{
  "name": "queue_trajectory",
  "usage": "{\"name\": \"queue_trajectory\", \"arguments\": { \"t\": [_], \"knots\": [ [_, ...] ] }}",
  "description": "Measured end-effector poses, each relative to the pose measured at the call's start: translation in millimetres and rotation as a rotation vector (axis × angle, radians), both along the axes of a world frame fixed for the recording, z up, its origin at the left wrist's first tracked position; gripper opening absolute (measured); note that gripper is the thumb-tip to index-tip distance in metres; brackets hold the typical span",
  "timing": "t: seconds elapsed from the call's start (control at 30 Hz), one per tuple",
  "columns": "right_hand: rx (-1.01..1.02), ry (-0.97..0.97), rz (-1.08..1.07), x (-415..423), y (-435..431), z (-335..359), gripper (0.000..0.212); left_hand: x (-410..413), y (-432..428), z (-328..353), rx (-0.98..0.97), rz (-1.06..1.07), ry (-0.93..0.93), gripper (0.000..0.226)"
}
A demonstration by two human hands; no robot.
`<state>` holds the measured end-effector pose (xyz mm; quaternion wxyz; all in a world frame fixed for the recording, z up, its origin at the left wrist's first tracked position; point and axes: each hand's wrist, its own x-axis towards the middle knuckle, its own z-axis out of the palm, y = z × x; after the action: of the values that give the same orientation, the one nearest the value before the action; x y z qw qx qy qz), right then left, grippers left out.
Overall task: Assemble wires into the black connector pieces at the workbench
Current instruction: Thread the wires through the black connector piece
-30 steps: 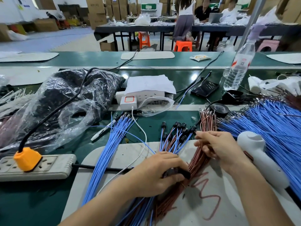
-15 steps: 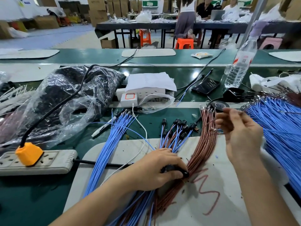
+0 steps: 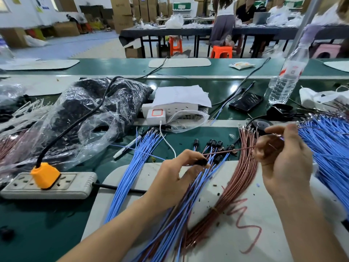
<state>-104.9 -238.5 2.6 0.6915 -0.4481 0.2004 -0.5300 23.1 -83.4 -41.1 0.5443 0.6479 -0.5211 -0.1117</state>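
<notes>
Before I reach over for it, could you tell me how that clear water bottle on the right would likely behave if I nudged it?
The water bottle stands upright, tall and narrow, so it would probably tip rather than slide. It looks thin-walled, so likely squashy when gripped. Once down, it might roll toward the phone.

Bench clutter beyond the work mat.

Grey power strip (image 3: 47,185) at left with orange plug (image 3: 45,174) in it, black cord running up over a clear bag (image 3: 85,118) of dark parts. White strip (image 3: 170,109) behind, charger (image 3: 156,116) plugged in, paper (image 3: 181,95) lying on top. Pen (image 3: 128,147) on the green bench (image 3: 22,224). Phone (image 3: 246,101) face up near a tilted water bottle (image 3: 289,74). Orange stools (image 3: 221,52) and cartons (image 3: 120,8) in the background.
</notes>
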Motion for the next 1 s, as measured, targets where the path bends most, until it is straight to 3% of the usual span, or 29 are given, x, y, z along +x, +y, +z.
{"name": "queue_trajectory", "arguments": {
  "t": [0.47,1.0],
  "knots": [
    [-0.087,-0.093,-0.117,-3,3,7,0.045,3,-1,2,0.067,-0.006,0.042,0.027],
    [-0.17,-0.021,-0.197,1,9,3,0.042,4,1,3,0.081,0.089,-0.131,0.02]
  ]
}}
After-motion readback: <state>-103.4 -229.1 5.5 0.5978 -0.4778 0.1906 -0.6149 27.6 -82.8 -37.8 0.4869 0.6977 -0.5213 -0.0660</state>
